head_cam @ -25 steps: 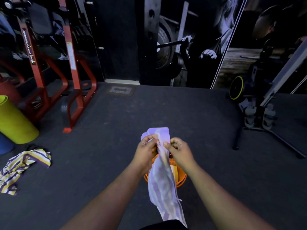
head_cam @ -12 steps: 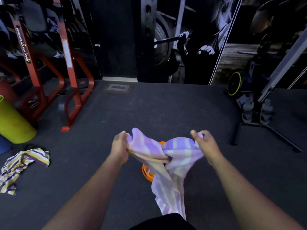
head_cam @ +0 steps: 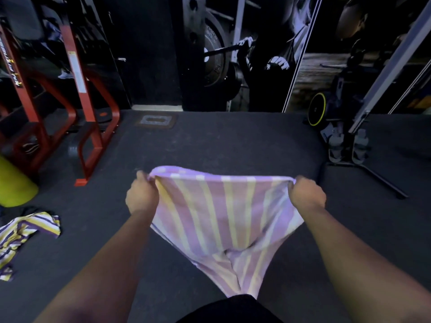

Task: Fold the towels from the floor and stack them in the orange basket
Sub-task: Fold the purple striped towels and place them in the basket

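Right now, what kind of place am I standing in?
Most likely a gym: a red steel weight rack, a wall mural of a barbell lifter, and dark rubber flooring.

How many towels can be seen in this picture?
2. One lilac-and-yellow striped towel is held spread between the left hand and the right hand. One purple-striped towel lies crumpled on the floor at the left. The spread towel may hide others.

A lilac-and-yellow striped cloth towel (head_cam: pixel 224 220) is hanging between the left hand (head_cam: pixel 142 197) and the right hand (head_cam: pixel 306 197). A crumpled purple-and-yellow striped towel (head_cam: pixel 25 231) is lying on the dark rubber floor (head_cam: pixel 221 141), far left. A red steel rack (head_cam: pixel 91 113) is standing behind it.
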A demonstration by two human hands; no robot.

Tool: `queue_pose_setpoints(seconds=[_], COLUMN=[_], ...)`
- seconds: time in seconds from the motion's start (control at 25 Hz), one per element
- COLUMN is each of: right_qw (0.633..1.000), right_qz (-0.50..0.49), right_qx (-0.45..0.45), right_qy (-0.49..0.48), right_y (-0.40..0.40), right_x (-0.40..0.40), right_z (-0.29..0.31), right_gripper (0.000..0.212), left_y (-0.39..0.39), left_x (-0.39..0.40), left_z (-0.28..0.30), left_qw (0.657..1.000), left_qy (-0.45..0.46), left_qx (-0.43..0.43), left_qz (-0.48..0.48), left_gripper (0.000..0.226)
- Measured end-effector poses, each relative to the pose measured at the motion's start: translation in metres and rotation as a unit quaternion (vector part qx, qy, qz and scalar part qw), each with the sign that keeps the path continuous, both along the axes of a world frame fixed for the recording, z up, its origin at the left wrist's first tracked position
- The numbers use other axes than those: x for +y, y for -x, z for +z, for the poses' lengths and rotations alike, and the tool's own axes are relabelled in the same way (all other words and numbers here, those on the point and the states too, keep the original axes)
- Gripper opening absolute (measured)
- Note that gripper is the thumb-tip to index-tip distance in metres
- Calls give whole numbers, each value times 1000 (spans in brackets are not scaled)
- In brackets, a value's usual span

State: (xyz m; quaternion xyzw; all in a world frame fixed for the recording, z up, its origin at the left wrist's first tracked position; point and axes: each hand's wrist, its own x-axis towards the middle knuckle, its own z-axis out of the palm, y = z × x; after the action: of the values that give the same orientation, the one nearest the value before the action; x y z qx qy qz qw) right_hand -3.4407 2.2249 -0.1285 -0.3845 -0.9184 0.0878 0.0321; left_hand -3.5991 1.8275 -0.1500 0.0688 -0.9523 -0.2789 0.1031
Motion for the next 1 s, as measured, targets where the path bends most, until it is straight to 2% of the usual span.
queue_pose_setpoints(seconds=[0.04,0.08,0.12,0.16,0.24,0.28,0.32,0.4,0.48,0.56,0.64,0.68,0.72,0.76,0.8,0.84,0.88,0.92,0.96,1.0], right_qw=[993,980,974,974,959,923,870,779,748,720,674,668,691,750,828,900,941,958,965,964], right_qz=[-11,-14,-3,24,57,43,20,-10,-39,-82,-113,-107,-91,-73,-46,-14,15,27,34,42], right_qx=[115,192,214,195,137,162,202,230,238,296,340,326,277,199,100,-11,-101,-141,-118,-54], right_qy=[26,49,78,116,241,346,449,583,619,622,646,661,662,626,549,435,321,249,232,257], right_y=[2,6,11,17,22,23,21,9,2,-1,-3,-5,-8,-12,-16,-20,-24,-25,-25,-23], right_x=[-2,-5,-7,-10,-23,-27,-29,-30,-28,-30,-37,-40,-43,-43,-41,-38,-36,-34,-35,-35], right_z=[2,7,12,17,21,21,19,10,1,-3,-9,-13,-17,-25,-33,-41,-45,-48,-50,-53], right_gripper=[24,25,26,25,23,33,39,31,23,17,6,14,26,35,38,32,23,17,14,15], left_y=[0,2,7,9,9,6,3,-7,-18,-26,-33,-36,-37,-39,-40,-41,-43,-45,-48,-52], left_x=[6,11,18,26,43,51,56,62,62,63,68,71,72,73,72,70,68,66,64,63], left_z=[1,4,5,8,13,15,15,11,6,3,2,1,0,-2,-5,-10,-14,-18,-22,-26], left_qw=[991,974,963,958,941,923,900,840,778,737,724,729,735,743,750,756,765,777,791,804], left_qy=[-117,-205,-256,-284,-327,-366,-418,-518,-591,-632,-647,-643,-636,-629,-625,-620,-611,-597,-578,-560], left_qx=[43,65,67,44,-30,-60,-85,-139,-198,-227,-230,-231,-230,-225,-216,-207,-200,-196,-195,-195], left_qz=[47,66,47,4,-83,-98,-92,-81,-79,-71,-60,-47,-36,-29,-28,-30,-33,-37,-42,-46], left_gripper=[26,26,23,21,34,46,54,49,36,36,33,30,27,24,22,21,20,20,20,20])
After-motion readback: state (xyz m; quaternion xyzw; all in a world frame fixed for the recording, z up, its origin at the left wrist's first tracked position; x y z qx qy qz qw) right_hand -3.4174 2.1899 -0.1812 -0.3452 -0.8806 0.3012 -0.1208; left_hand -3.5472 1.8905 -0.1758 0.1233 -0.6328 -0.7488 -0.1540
